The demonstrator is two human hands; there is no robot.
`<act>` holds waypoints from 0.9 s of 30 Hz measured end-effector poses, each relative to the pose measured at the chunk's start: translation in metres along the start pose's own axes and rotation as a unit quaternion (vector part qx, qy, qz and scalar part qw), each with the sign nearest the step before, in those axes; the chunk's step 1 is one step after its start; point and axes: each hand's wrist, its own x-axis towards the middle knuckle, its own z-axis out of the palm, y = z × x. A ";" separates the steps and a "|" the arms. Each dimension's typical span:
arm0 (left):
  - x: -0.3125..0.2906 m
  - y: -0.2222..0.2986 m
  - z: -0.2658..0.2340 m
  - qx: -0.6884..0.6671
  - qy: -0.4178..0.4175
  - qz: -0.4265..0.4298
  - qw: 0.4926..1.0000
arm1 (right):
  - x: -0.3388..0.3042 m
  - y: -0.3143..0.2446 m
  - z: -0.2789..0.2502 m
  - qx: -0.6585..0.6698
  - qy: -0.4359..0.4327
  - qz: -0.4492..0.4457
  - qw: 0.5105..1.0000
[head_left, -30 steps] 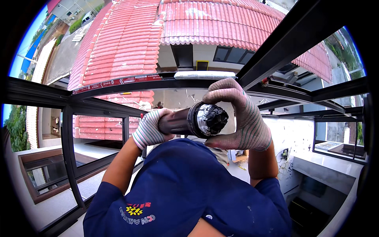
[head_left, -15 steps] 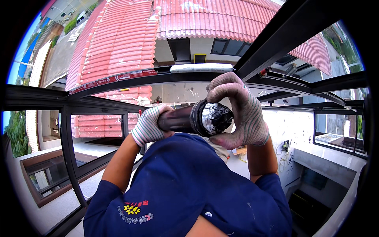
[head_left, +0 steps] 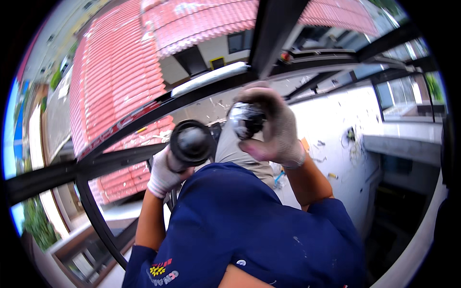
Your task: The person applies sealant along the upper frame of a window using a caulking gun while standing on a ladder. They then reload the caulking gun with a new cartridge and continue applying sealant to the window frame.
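Observation:
My gloved left hand (head_left: 165, 175) is closed around a dark sealant gun barrel (head_left: 191, 144). The barrel's round black end tilts up toward me, with a blurred grey middle. To its right, my gloved right hand (head_left: 281, 129) curls thumb and fingers around a crumpled silver foil piece (head_left: 247, 120) smeared with black. A gap separates the foil piece from the barrel. Both gloves are pale knitted ones; the right one has dark stains on its fingers. Motion blurs the foil and the barrel's end.
A white sealant sausage pack (head_left: 211, 79) lies on the dark metal frame beam (head_left: 129, 117) ahead of me. A thick upright (head_left: 276, 36) rises beyond my right hand. Red tiled roofs (head_left: 120, 62) lie outside. Scraps and cables are scattered on the pale floor (head_left: 331, 144) below right.
The silver foil piece has come away from the barrel's end in my right hand. The barrel has swung to point its end up toward me. My view has turned and shifted.

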 end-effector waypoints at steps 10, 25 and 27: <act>0.000 -0.008 0.004 0.020 -0.037 -0.020 0.999 | -0.107 0.082 -0.062 -0.027 0.210 0.216 0.953; 0.031 0.016 0.036 -0.080 -0.130 -0.073 0.986 | -0.227 0.181 -0.122 0.082 0.405 0.315 0.854; 0.033 0.017 0.041 -0.110 -0.120 -0.083 0.983 | -0.234 0.182 -0.126 0.132 0.404 0.308 0.851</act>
